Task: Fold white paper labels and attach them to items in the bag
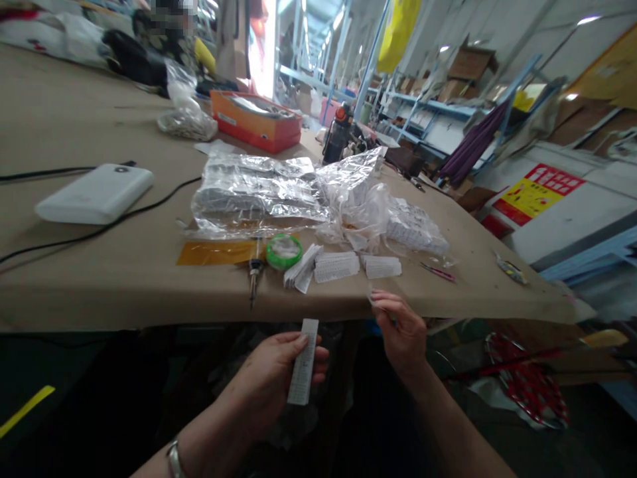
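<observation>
My left hand [266, 368] is closed round a narrow white printed paper strip [302, 372], thumb on its face; whether it is one strip or a thin stack I cannot tell. It is held low in front of the table edge. To its right, my right hand [405, 332] is raised at the edge, thumb and fingertips pinching a small pale piece [370, 294], seen almost edge-on. Just beyond the hands lie a fanned bundle of white strips [302, 269], a middle bundle [336, 266] and a right bundle [382, 267].
Near the bundles are a green-rimmed roll [283, 251], a pen-like tool [255, 273] and pink tweezers [438, 272]. Clear plastic bags [263, 192] lie behind. Further off are a white power bank [97, 194] with a black cable, an orange box [259, 126] and a dark bottle [337, 136].
</observation>
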Motion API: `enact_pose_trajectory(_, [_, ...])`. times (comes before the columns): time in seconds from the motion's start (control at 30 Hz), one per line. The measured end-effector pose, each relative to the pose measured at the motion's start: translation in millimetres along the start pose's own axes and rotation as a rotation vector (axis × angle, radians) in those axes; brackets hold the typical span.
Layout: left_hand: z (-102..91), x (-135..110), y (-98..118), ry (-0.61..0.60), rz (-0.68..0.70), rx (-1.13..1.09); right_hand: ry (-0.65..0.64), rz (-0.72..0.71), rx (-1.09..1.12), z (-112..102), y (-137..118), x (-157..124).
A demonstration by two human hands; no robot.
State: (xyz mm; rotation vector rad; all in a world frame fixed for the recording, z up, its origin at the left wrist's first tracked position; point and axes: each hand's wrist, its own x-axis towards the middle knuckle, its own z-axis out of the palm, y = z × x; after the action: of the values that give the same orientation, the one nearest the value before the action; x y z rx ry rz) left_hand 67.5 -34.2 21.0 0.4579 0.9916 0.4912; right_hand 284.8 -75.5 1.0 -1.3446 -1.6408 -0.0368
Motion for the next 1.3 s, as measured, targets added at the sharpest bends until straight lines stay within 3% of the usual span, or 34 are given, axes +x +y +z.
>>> enact_pose_trajectory(0.1, [-1.1, 0, -3, -0.077, 0.040, -0.047, -0.156, -0.191, 0.141, 23, -37, -10])
enact_pose_trajectory(0.23, [-4.7, 1, -5, -0.115, 0.133, -0.138, -0.327, -0.418, 0.072, 46, -60, -18])
enact_pose_trajectory(0.47, [-12.7, 3, -5, -0.063, 0.145, -0.210, -0.389, -0.489, 0.019, 53, -58, -15])
enact_pose_trajectory(0.63, [-13.7, 2, -6, -0.131, 0.137, -0.234, -0.431, -0.530, -0.003, 50, -56, -13])
enact_pose_trajectory(0.87, [-13.5, -2, -8, -0.104, 0.110, -0.249, -0.478, -0.481, 0.064, 48, -61, -14])
enact_pose_trajectory(0.97, [-14.5, -5, -6, -0.113, 0.100, -0.214, -0.421, -0.337, 0.210, 44, -61, -15])
enact_pose_trajectory(1.03, [-15.4, -9, -5, -0.142, 0.068, -0.154, -0.329, -0.095, 0.311, 43, -57, -14])
enact_pose_trajectory(1.1, [-15.7, -14, -3, -0.168, 0.021, -0.091, -0.326, 0.208, 0.465, 43, -51, -12])
enact_pose_trajectory(1.2, [-15.1, -20, -4, -0.218, -0.016, -0.040, -0.588, 0.551, 0.864, 47, -41, -6])
enact_pose_trajectory(1.3, [-14.5, -21, -7, -0.279, -0.025, -0.008, -0.818, 0.703, 1.156, 54, -36, -3])
